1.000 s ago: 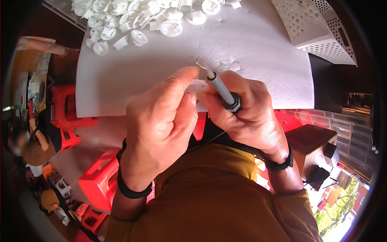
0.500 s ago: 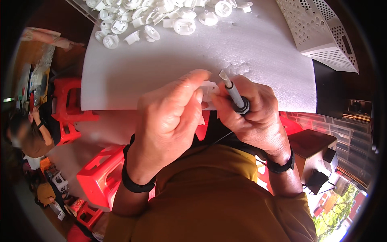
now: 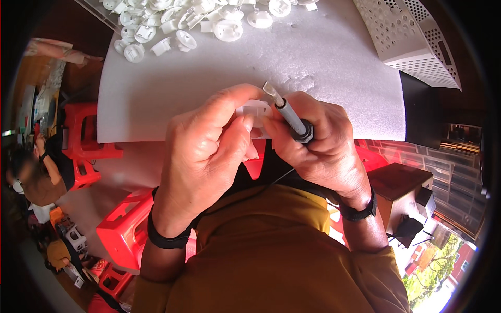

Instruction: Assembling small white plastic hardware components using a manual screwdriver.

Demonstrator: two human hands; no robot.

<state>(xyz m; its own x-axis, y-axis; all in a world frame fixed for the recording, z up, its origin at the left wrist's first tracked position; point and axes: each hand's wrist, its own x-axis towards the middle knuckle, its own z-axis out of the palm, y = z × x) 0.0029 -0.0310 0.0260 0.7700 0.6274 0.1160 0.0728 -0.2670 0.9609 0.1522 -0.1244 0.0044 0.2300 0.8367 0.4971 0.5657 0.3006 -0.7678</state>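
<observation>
My left hand pinches a small translucent white plastic part between thumb and fingers, just above the near edge of the table. My right hand is wrapped round a soldering iron. Its flat silver tip points up and to the left, past a grey shaft and a black nut; the handle is hidden in the palm. Right fingertips also reach the right end of the white part. The iron's tip appears beyond the part, and I cannot tell whether they touch.
White foam sheet covers the table. A pile of round white plastic pieces lies at its far side. At the far right stands a perforated white basket. Red stools are at the left, where another person sits. A brown box is at right.
Both hands have shifted a little left, with the part and the iron. More of the white part shows between the fingers. The whole view has also moved slightly.
</observation>
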